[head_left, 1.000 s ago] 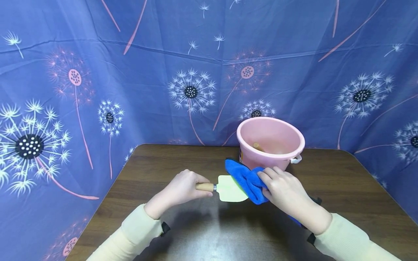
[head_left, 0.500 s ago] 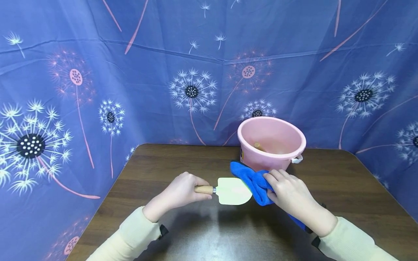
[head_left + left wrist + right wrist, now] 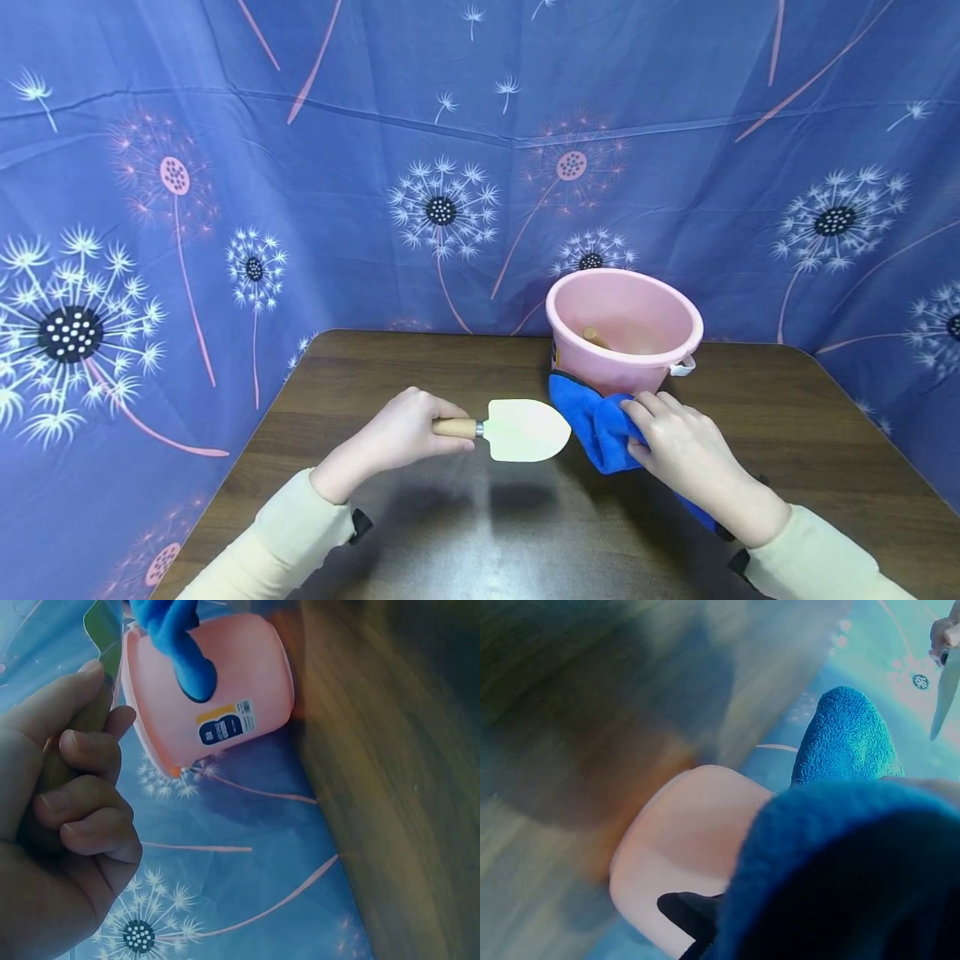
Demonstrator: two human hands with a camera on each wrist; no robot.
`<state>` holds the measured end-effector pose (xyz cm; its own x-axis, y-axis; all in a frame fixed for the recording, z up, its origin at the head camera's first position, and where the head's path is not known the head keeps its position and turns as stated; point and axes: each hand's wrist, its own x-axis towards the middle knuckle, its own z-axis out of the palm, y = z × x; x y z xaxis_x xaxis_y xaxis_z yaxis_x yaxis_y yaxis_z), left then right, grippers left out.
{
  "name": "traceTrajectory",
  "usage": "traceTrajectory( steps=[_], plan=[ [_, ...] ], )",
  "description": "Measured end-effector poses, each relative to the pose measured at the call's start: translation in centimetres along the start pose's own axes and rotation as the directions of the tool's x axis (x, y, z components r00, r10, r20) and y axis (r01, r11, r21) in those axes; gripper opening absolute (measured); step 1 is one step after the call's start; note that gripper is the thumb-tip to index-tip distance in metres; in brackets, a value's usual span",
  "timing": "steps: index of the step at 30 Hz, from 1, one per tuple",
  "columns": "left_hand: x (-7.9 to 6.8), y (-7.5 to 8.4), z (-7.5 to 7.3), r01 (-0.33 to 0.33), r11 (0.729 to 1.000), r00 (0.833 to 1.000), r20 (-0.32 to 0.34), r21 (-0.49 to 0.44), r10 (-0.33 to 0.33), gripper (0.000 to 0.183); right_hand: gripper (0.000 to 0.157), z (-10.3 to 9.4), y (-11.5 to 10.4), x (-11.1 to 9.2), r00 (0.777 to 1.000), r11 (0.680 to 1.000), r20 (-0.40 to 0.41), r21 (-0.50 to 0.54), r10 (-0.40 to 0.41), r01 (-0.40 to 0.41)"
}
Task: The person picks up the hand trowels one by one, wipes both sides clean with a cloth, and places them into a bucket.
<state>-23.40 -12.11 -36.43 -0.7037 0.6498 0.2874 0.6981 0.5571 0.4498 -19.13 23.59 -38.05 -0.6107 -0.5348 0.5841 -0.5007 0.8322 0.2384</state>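
My left hand [image 3: 408, 429] grips the wooden handle of a small pale green hand trowel [image 3: 527, 430], its blade pointing right above the table. In the left wrist view the fingers [image 3: 94, 791] curl round the handle, and the blade's edge shows at the top. My right hand [image 3: 678, 442] holds a bunched blue cloth [image 3: 600, 427], whose free end hangs to the left. A gap separates the cloth from the blade tip. The right wrist view is mostly filled by the fuzzy cloth [image 3: 847, 742], which hides the right fingers; the trowel blade [image 3: 946, 694] appears at its upper right.
A pink bucket [image 3: 566, 354] with a white handle fitting stands behind the cloth at the back of the wooden table [image 3: 390, 367]. Something with a light wooden end [image 3: 592, 335] lies inside it. A blue dandelion-print curtain [image 3: 337, 208] hangs behind and beside the table.
The cloth was against the trowel blade and has come away to the right with my right hand. My left hand and the trowel have shifted slightly left.
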Motion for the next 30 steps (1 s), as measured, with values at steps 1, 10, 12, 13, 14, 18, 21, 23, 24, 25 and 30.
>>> traceTrajectory(
  steps=[1,10,12,13,14,18,21,23,24,25,30],
  plan=[
    [0.0,0.0,-0.2,0.001,1.0,1.0,0.006,0.004,-0.001,0.009,0.049,-0.2,0.0,0.0,1.0,1.0,-0.009,0.0,-0.001,0.001],
    [0.3,-0.8,-1.2,0.007,0.999,0.999,0.041,0.049,-0.009,0.013,0.044,-2.2,0.4,0.9,0.998,1.0,-0.062,0.014,0.018,-0.017],
    [0.5,-0.9,-1.1,0.014,0.999,0.999,0.038,0.045,-0.015,0.012,0.044,-2.6,0.5,1.3,0.998,1.0,-0.064,0.019,0.024,-0.023],
    [0.5,-1.0,-1.0,0.016,0.999,0.999,0.037,0.045,-0.017,0.012,0.044,-2.7,0.5,1.5,0.998,1.0,-0.067,0.019,0.023,-0.022],
    [0.6,-1.1,-0.9,0.018,0.999,0.999,0.035,0.043,-0.019,0.012,0.043,-2.9,0.5,1.7,0.997,1.0,-0.071,0.019,0.022,-0.021],
    [1.2,-1.3,-0.5,0.014,0.999,0.999,0.028,0.038,-0.015,0.012,0.043,-3.5,0.5,2.4,0.995,1.0,-0.093,0.023,0.022,-0.02],
    [1.5,-1.3,-0.4,0.012,0.999,1.0,0.027,0.041,-0.013,0.012,0.041,-3.8,0.4,2.8,0.994,1.0,-0.108,0.023,0.018,-0.015],
    [1.7,-1.1,-0.3,0.008,0.999,1.0,0.028,0.039,-0.009,0.012,0.04,-4.0,0.3,3.1,0.993,1.0,-0.118,0.021,0.013,-0.011],
    [1.7,-1.1,-0.3,0.007,0.999,1.0,0.029,0.039,-0.008,0.013,0.039,-4.0,0.2,3.2,0.992,1.0,-0.126,0.021,0.01,-0.008],
    [1.8,-1.0,-0.3,0.007,0.999,1.0,0.03,0.04,-0.008,0.013,0.038,-4.1,0.2,3.4,0.991,1.0,-0.132,0.021,0.007,-0.005],
    [2.1,-0.8,-0.2,-0.004,0.999,0.999,0.038,0.038,0.003,0.015,0.036,-4.5,-0.3,4.1,0.989,0.999,-0.151,0.042,0.008,-0.002]
  ],
)
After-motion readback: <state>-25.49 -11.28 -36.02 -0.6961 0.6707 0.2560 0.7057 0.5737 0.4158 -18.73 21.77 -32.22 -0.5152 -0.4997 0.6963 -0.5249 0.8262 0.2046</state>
